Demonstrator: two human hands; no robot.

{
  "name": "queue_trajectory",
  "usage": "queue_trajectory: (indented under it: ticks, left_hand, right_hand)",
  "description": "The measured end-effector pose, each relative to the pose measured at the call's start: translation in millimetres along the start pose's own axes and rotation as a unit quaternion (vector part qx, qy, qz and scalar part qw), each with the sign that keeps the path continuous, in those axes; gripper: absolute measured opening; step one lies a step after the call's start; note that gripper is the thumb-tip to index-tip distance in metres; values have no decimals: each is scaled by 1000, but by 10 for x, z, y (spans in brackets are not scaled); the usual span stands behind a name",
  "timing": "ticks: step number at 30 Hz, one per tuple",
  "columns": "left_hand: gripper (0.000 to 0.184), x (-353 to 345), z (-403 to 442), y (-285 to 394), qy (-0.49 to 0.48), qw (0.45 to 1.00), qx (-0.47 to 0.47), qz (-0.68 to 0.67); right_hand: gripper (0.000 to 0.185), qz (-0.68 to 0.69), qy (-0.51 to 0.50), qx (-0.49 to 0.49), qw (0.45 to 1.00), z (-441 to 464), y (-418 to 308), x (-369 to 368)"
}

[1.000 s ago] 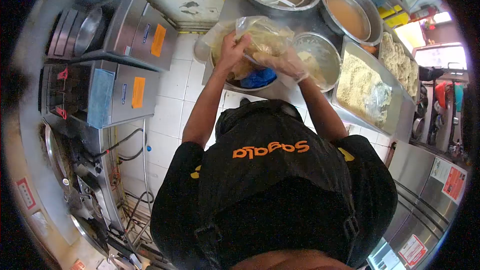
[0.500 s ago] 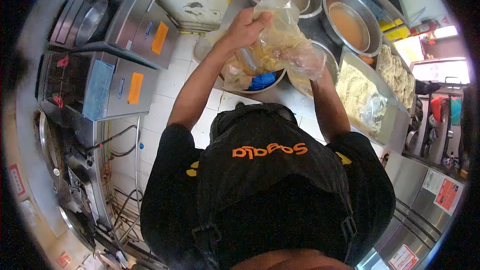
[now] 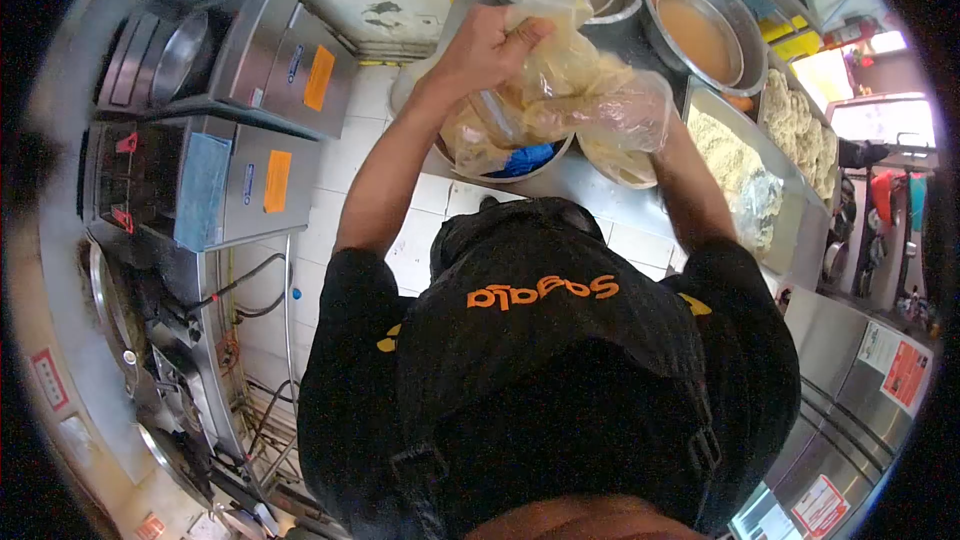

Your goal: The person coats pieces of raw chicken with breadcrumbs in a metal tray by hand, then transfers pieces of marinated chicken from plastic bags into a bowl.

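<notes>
My left hand [image 3: 497, 48] is closed around the gathered upper part of a clear plastic bag [image 3: 560, 60] with yellowish contents. My right hand [image 3: 585, 115], in a loose clear plastic glove [image 3: 645, 112], reaches in from the right against the bag's lower part. Plastic and blur hide its fingers, so I cannot tell whether they grip anything. Below both hands stands a round tub [image 3: 510, 178] with crumpled plastic and a blue item [image 3: 530, 157] inside. Beside it, partly under my right wrist, is another round container [image 3: 625, 172].
Two large metal bowls of cloudy [image 3: 630, 10] and orange-brown liquid [image 3: 700, 38] stand at the back. A tray of pale crumbly powder [image 3: 725, 155] is at right, beside a tray of pale coated pieces [image 3: 795, 130]. Steel kitchen units [image 3: 285, 80] line the left.
My right hand has shifted slightly, and its loose glove cuff now sits higher and further right. The bag's top has dropped and folded over a little. My left hand keeps its hold.
</notes>
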State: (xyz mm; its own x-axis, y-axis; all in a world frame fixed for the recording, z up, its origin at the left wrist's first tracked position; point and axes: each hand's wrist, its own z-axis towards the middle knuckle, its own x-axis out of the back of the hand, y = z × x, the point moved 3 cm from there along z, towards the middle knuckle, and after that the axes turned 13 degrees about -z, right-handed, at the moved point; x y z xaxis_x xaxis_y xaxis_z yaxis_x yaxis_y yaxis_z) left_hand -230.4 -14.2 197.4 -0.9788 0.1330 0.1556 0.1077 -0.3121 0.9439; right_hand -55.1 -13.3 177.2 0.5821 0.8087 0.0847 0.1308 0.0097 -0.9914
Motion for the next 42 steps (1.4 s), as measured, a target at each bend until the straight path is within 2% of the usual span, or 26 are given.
queue_trajectory:
  ticks: [3, 5, 7, 8, 11, 16, 19, 20, 26, 29, 32, 35, 38, 42]
  left_hand:
    - [36, -8, -160, 171, -31, 998, -54, 13]
    - [42, -118, -254, 442, -19, 986, -68, -149]
    - [48, -26, -344, 325, -108, 992, 65, 12]
    - [48, -44, -368, 279, -166, 984, 60, -24]
    - [47, -140, -445, 402, -256, 965, 8, -58]
    - [40, -21, -635, 757, -204, 975, -58, -73]
    - [32, -35, -674, 877, -223, 957, -182, -24]
    - [27, -47, -697, 830, -157, 957, -209, -124]
    - [24, 178, -935, 780, -224, 964, -143, -20]
    - [17, 249, -1007, 726, -257, 962, -54, 80]
    - [16, 323, -951, 480, -187, 979, -30, 75]
    - [29, 454, -857, 134, -110, 993, 42, -18]
    - [32, 399, -822, -207, 71, 986, 38, -146]
    - [31, 363, -710, -493, 119, 989, 41, -73]
  right_hand:
    - [52, -54, 1, -1, 999, -78, -120, 219]
    - [52, -103, -8, -5, 995, -135, -205, 321]
    - [52, -150, -28, -16, 988, -157, -252, 411]
    - [52, -176, -41, -22, 983, -174, -284, 433]
    - [52, -262, -89, -35, 960, -216, -342, 425]
    - [52, -379, -195, -15, 904, -231, -453, 202]
    - [52, -420, -235, 10, 877, -271, -432, 32]
    - [52, -422, -231, 9, 877, -267, -426, 47]
    - [52, -397, -158, -45, 903, -344, -418, 538]
    - [53, -369, -100, -49, 923, -316, -338, 607]
    - [53, -327, -36, -36, 944, -241, -270, 579]
    - [53, -269, 8, 2, 963, -140, -144, 267]
    - [53, -245, 27, 44, 968, -20, -25, -38]
    - [53, -278, 41, 74, 957, 183, 24, -234]
